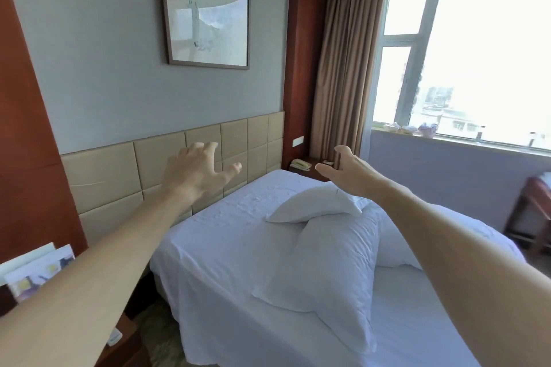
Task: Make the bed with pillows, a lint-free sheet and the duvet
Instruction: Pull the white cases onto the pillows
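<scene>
Left hand (199,170) and right hand (348,171) spread wide, empty; I'd grab the top pillow (316,202) by both ends and lay it flat at the headboard (119,176).

The left hand (196,171) and right hand (350,171) are bare. The left forearm (104,277) (lower left of the frame) and right forearm (447,247) are bare along their visible length.
</scene>
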`<move>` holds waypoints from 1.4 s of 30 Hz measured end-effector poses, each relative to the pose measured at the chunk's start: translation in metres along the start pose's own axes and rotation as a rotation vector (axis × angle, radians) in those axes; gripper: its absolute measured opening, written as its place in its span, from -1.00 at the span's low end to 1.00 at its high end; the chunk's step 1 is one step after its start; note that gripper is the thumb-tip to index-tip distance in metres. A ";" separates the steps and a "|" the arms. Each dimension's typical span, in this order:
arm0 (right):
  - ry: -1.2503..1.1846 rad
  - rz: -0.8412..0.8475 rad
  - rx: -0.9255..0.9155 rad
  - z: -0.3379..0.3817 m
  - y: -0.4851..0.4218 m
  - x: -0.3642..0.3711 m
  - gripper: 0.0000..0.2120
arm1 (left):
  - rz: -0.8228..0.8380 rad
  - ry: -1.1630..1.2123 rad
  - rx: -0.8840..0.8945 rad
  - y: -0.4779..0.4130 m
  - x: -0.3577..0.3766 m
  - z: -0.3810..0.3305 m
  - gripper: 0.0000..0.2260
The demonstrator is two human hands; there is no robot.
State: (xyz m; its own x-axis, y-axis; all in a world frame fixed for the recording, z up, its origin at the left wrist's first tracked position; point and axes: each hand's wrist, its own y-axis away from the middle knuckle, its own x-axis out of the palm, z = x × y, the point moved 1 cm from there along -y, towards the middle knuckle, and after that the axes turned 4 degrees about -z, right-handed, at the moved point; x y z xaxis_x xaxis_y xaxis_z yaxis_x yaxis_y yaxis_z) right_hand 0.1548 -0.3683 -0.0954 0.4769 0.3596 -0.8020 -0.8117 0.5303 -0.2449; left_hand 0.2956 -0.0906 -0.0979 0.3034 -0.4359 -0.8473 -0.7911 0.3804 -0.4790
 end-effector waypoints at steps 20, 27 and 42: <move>0.200 0.086 0.132 -0.184 -0.262 0.156 -0.32 | 0.355 0.043 0.138 -0.212 0.334 -0.043 -0.35; 0.273 0.171 0.157 -0.245 -0.360 0.196 -0.36 | 0.435 -0.015 0.124 -0.290 0.420 -0.044 -0.35; 0.420 0.218 0.299 -0.292 -0.516 0.305 -0.43 | 0.635 0.059 0.188 -0.431 0.601 -0.007 -0.40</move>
State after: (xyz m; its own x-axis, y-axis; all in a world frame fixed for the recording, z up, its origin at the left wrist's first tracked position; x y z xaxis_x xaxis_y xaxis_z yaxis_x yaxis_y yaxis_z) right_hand 0.6208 -0.7566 -0.3730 0.0834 0.1809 -0.9800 -0.7161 0.6948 0.0673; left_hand 0.8154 -0.5222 -0.3990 -0.2243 -0.1219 -0.9669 -0.6988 0.7116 0.0725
